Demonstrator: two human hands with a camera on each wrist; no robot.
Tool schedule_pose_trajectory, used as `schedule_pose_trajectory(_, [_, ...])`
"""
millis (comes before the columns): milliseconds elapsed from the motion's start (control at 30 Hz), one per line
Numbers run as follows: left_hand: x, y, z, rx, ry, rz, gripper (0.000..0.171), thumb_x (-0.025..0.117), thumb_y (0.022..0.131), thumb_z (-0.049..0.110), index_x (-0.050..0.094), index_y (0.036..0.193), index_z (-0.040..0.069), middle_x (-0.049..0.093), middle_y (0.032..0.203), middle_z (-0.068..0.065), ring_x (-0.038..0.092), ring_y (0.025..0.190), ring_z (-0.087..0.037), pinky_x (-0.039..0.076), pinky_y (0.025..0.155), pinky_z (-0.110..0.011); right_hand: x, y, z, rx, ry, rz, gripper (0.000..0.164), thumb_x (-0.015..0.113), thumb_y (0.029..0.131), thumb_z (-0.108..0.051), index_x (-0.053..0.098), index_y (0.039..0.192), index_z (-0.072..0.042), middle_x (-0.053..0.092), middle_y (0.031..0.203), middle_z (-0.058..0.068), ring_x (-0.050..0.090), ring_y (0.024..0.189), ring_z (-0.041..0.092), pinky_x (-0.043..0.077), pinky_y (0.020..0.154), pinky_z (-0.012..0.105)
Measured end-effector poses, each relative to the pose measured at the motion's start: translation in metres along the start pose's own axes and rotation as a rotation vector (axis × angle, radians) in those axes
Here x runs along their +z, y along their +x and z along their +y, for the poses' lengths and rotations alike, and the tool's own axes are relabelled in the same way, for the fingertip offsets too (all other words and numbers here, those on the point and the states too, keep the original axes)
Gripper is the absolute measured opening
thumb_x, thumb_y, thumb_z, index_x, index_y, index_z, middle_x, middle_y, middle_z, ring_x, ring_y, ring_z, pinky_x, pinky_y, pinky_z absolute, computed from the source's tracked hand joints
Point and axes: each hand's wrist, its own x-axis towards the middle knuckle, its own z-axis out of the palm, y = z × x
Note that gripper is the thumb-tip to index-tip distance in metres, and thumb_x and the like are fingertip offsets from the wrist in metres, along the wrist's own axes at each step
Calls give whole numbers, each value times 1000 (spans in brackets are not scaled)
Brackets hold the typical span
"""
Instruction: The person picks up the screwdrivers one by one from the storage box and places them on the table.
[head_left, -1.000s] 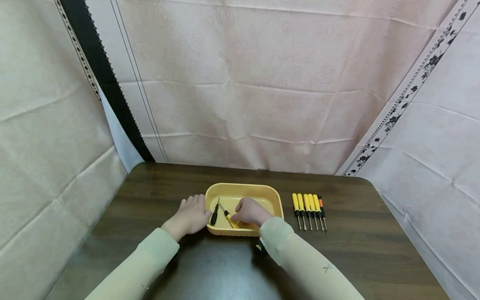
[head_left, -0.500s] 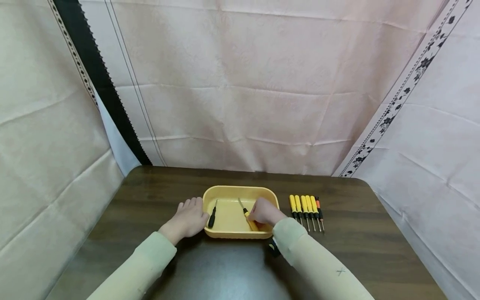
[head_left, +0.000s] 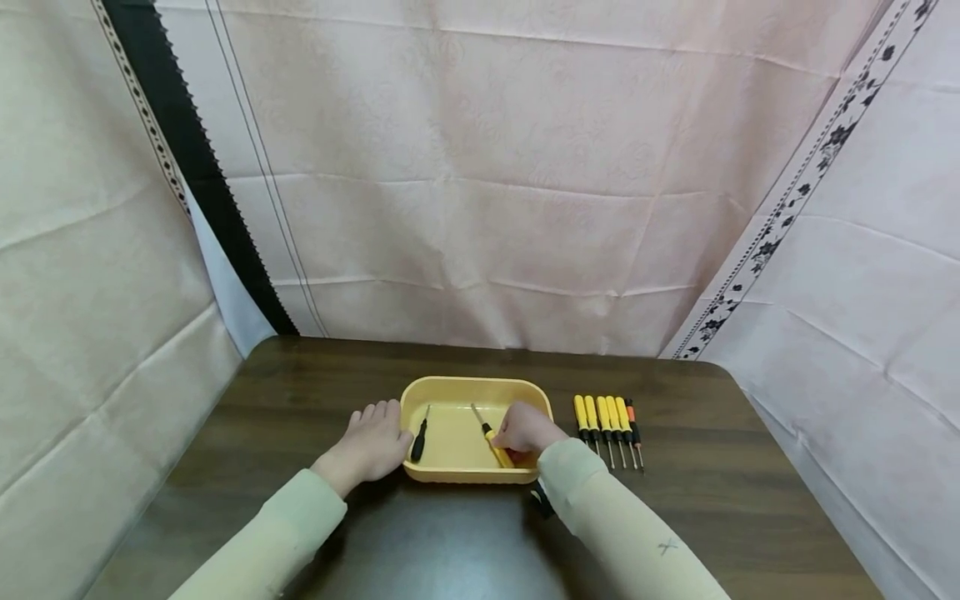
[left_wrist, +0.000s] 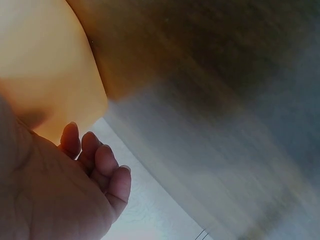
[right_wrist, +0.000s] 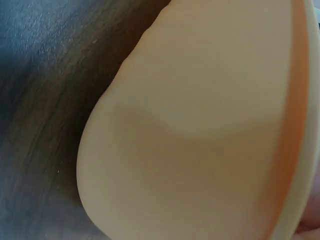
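A yellow tray stands on the table with two screwdrivers in it. Flat against its left side rests my left hand, fingers extended and thumb side at the rim; in the left wrist view those fingers bend slightly beside the tray wall. My right hand reaches into the tray's right half and pinches a yellow-and-black screwdriver, whose shaft points to the far left. A black screwdriver lies near the left wall. In the right wrist view the tray's outer wall hides most of the hand.
Right of the tray, several yellow-handled screwdrivers lie in a neat row, handles away from me. At the row's right end is an orange-and-black screwdriver. Cloth hangs behind the brown table.
My right hand has moved right inside the tray, and the yellow screwdriver has shifted right with it, away from the black one. My left hand keeps its place at the tray's side.
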Motion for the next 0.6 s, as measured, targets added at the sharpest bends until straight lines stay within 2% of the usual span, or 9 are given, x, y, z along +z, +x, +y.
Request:
schedule_pose_trajectory(133, [-2, 0, 0, -4, -3, -10, 33, 43, 96, 34, 44, 111, 5, 41, 91, -6, 37, 86, -25, 28, 76, -41, 0, -1, -4, -7, -18, -5, 34, 73, 86, -21, 68, 58, -2, 62, 54, 8, 45, 41, 10, 32, 42, 22])
schedule_pose_trajectory(300, [2, 1, -2, -11, 4, -8, 34, 43, 96, 35, 44, 112, 5, 41, 92, -5, 38, 87, -24, 29, 76, -40, 3, -1, -7, -37, -32, -10, 35, 73, 86, -22, 67, 58, -2, 63, 55, 8, 44, 41, 9, 31, 44, 22])
schedule_pose_trajectory(467, [1, 0, -1, -16, 8, -16, 34, 43, 96, 36, 44, 112, 6, 42, 92, -5, 38, 87, -24, 29, 76, -40, 7, -2, -12, -97, 26, -13, 34, 72, 85, -18, 66, 58, 2, 64, 56, 13, 50, 42, 12, 35, 46, 22])
schedule_pose_trajectory(600, [0, 0, 0, -15, 2, -14, 34, 44, 95, 35, 45, 111, 6, 42, 92, -5, 38, 87, -24, 29, 76, -41, 10, 0, -14, -87, 92, 10, 32, 72, 80, -13, 62, 54, 2, 64, 56, 16, 53, 43, 15, 34, 44, 22])
